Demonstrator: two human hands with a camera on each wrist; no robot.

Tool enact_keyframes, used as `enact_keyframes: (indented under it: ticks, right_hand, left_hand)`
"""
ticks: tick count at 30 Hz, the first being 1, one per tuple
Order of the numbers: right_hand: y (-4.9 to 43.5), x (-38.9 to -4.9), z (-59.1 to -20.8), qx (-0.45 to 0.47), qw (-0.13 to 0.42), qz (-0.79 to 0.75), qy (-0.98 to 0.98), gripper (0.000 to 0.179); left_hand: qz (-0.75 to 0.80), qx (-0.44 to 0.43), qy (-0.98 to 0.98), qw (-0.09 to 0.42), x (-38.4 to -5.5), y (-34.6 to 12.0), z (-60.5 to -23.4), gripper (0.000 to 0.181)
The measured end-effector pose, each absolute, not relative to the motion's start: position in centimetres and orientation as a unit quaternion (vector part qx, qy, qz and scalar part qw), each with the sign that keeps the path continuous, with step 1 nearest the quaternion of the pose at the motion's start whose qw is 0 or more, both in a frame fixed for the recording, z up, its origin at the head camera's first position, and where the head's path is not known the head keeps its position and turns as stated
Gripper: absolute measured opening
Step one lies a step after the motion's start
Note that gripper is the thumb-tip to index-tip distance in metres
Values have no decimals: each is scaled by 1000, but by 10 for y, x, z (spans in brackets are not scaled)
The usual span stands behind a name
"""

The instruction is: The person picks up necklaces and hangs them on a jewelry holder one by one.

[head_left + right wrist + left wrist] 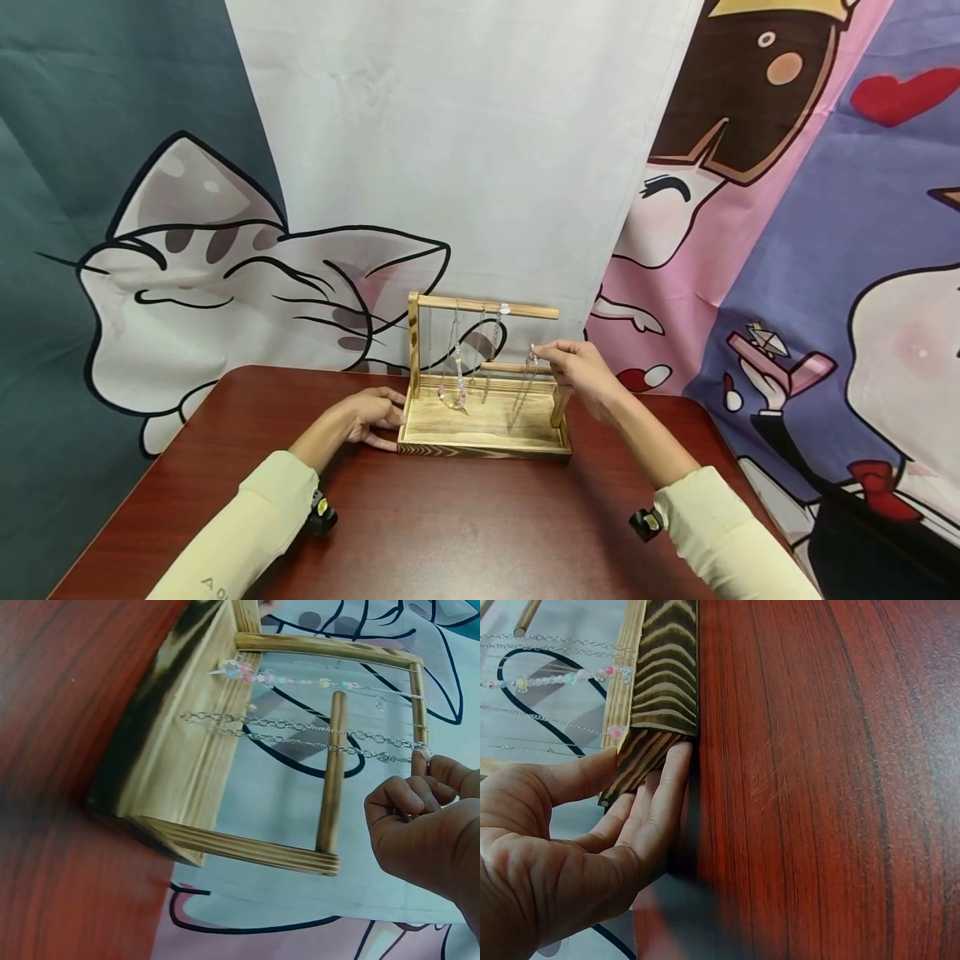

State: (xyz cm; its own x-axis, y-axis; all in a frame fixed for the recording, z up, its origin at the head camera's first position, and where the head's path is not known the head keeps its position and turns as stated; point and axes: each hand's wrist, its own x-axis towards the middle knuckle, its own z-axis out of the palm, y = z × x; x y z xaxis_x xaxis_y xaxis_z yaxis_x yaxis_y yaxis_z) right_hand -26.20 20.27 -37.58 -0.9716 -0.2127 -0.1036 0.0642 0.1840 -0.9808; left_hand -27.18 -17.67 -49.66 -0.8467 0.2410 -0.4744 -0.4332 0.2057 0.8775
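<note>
A wooden jewelry stand with a tray base sits on the table. My left hand holds the tray's left end, thumb at its upper edge and fingers against the end wall. At the right side, my right hand pinches the top of a silver chain necklace between thumb and forefinger. Its two strands hang down toward the tray, in front of the lower bar. From the upper bar hang several thin chains and a pastel beaded necklace.
The dark red table spreads out in front of the stand. Right behind it hangs a cloth backdrop with cartoon figures. A short post carries the lower bar at the tray's right end.
</note>
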Motion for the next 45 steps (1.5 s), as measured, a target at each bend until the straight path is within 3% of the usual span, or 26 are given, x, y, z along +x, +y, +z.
enact_keyframes:
  ticks: [20, 36, 45]
  right_hand:
    - [210, -270, -330, -82, 74, -650, 752, 20]
    - [216, -284, -291, -67, -22, -697, 714, 23]
    - [219, -293, -283, -77, -49, -704, 704, 24]
  left_hand:
    - [628, -66, 727, 268, -270, -177, -497, 56]
    - [623, -62, 734, 264, -272, -175, -495, 57]
    - [622, -65, 734, 265, -272, -176, -494, 54]
